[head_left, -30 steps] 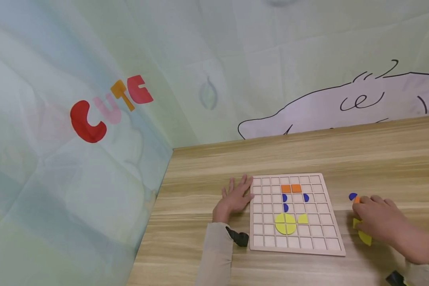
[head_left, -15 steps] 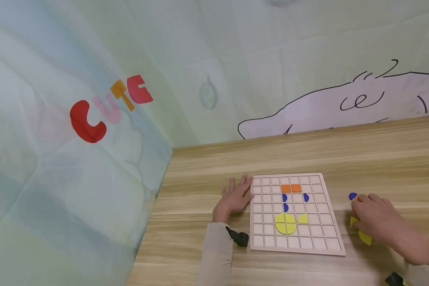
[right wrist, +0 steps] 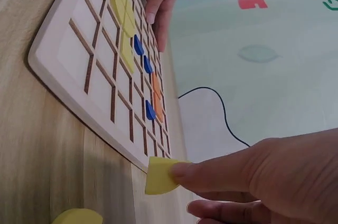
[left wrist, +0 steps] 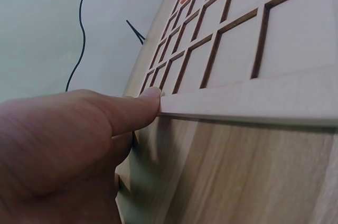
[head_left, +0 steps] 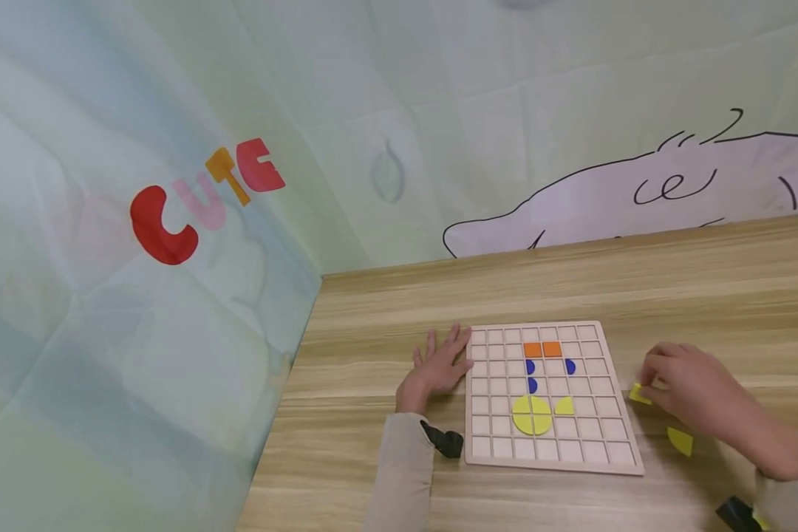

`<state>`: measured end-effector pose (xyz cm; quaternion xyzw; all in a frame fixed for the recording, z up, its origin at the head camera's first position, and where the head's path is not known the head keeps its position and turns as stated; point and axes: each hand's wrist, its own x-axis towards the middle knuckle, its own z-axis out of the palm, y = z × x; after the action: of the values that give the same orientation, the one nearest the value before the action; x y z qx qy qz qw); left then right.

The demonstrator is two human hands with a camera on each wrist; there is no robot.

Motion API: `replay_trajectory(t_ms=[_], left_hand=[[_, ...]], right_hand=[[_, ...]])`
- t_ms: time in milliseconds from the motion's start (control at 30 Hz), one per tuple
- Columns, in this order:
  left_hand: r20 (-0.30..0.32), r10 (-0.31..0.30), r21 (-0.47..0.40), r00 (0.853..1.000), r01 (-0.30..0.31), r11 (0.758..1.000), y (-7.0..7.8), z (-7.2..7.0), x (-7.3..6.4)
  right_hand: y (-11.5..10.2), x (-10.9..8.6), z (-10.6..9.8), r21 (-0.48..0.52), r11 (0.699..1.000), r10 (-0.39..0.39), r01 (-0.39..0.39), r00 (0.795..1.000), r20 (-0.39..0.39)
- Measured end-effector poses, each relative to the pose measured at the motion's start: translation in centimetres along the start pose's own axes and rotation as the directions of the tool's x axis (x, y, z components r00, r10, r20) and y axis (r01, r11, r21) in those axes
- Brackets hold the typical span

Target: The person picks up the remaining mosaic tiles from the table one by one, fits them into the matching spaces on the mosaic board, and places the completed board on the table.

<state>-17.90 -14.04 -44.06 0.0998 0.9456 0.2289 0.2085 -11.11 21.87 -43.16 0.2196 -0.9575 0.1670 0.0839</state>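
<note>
A pale wooden grid board point(head_left: 495, 448) lies on the table, also seen in the right wrist view. My left hand point(head_left: 434, 372) rests spread at its left side, thumb touching the edge. My right hand point(head_left: 694, 388), right of the board, pinches a yellow quarter-circle tile point(right wrist: 159, 175) between thumb and fingers. Another yellow quarter-circle tile point(head_left: 680, 441) lies on the table below that hand. In the board's cells sit two orange square tiles point(head_left: 533, 349), three blue half-circle tiles point(head_left: 570, 366), a yellow circle of quarter tiles point(head_left: 522, 423) and a separate yellow quarter tile point(head_left: 564, 406).
The wood-grain table point(head_left: 386, 295) meets a printed cloth backdrop point(head_left: 399, 133) at the back and left. Black wrist straps point(head_left: 447, 443) show at both sleeves. The right hand covers part of the table beside the board.
My right hand has shifted up and left with a yellow quarter-circle tile, toward the board. The loose blue and orange tiles by it are now out of sight. The left hand stays put.
</note>
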Motion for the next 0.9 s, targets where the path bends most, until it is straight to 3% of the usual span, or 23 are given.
replay_trajectory(t_ms=[233,633,900], left_hand=[[-0.002,-0.004,-0.003,1.000,0.004,1.000,0.1,0.0,0.0],[-0.002,0.006,0.001,1.000,-0.006,1.000,0.1,0.0,-0.1],[0.001,0.002,-0.001,1.000,-0.002,1.000,0.1,-0.1,-0.1]], right_hand=[[-0.6,0.9,0.0,0.093,0.996,0.020,-0.019,1.000,-0.014],[-2.2,2.0,1.0,0.261,0.963,0.053,-0.065,0.997,0.054],[-3.6,2.2,1.9,0.276,0.954,0.081,-0.114,0.989,0.127]])
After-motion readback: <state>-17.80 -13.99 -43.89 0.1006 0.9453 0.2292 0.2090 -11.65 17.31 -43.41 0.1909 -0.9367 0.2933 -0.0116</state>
